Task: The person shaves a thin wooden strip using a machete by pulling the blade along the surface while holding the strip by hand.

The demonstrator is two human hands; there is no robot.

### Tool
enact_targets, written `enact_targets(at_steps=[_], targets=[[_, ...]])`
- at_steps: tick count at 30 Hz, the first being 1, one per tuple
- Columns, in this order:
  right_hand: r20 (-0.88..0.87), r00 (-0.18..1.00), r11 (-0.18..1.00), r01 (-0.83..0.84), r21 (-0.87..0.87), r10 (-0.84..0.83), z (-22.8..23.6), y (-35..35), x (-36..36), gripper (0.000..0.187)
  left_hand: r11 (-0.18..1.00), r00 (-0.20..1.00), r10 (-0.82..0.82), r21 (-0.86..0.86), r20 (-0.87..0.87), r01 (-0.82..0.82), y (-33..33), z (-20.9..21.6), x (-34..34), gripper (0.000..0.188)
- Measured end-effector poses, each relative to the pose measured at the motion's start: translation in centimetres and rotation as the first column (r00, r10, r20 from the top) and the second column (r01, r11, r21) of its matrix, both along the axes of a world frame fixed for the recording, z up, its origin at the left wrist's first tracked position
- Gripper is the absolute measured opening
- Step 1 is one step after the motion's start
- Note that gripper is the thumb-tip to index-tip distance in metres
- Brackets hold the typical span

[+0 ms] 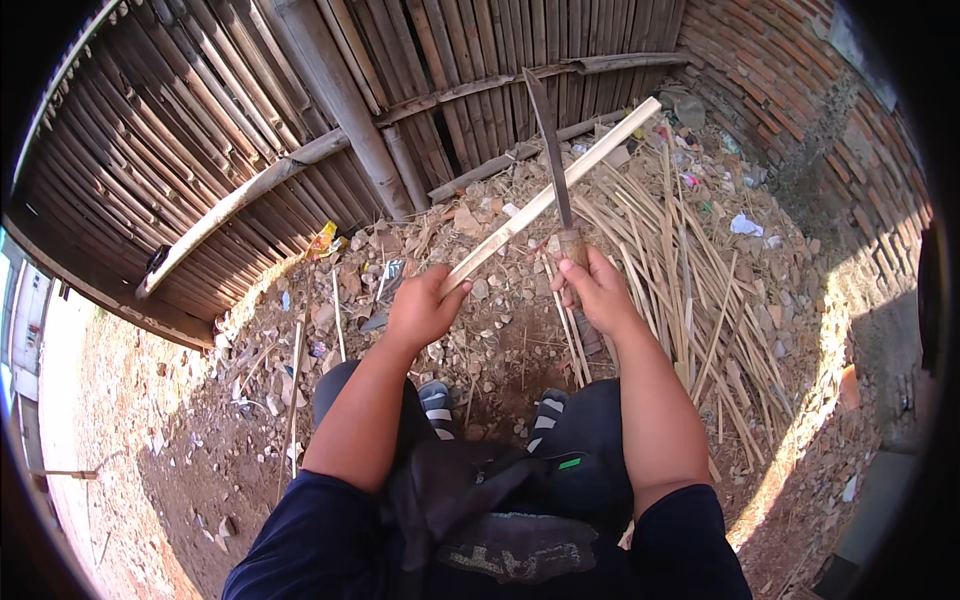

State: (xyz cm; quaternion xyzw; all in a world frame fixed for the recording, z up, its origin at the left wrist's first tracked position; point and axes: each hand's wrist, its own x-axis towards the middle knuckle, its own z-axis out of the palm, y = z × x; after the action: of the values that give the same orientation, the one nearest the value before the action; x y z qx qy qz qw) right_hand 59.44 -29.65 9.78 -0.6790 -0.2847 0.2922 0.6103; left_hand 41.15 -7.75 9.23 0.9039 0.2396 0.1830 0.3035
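My left hand [425, 308] is closed around the lower end of a pale split bamboo strip [535, 205], which slants up and away to the right. In my right hand [598, 290] is a machete [548, 135], gripped by its wooden handle [572, 247]. Its long dark blade points up and away, tilted slightly left. Blade and strip cross in the view near the strip's middle; whether they touch I cannot tell.
A heap of split bamboo strips [690, 290] lies at the right. Stones and litter cover the dirt ground [240, 440]. A bamboo wall [200, 130] stands ahead and left, a brick wall [780, 90] at the right. My sandalled feet [437, 405] are below my hands.
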Motion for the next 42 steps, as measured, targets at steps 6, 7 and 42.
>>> enact_targets(at_steps=[6,7,42], targets=[[0.491,0.868,0.987,0.137,-0.084,-0.078,1.0,-0.1,-0.7,0.043,0.959,0.991,0.116,0.269,-0.067,-0.094,0.6,3.6,0.5,0.040],[0.519,0.853,0.982,0.141,-0.129,-0.054,1.1,-0.2,-0.6,0.045,0.959,0.993,0.102,0.272,-0.064,-0.082,0.2,3.9,0.3,0.040],[0.701,0.692,0.841,0.268,-0.470,0.172,-0.1,2.9,-0.8,0.041,0.983,0.981,-0.174,-0.068,-0.081,0.169,2.3,0.8,-2.0,0.042]])
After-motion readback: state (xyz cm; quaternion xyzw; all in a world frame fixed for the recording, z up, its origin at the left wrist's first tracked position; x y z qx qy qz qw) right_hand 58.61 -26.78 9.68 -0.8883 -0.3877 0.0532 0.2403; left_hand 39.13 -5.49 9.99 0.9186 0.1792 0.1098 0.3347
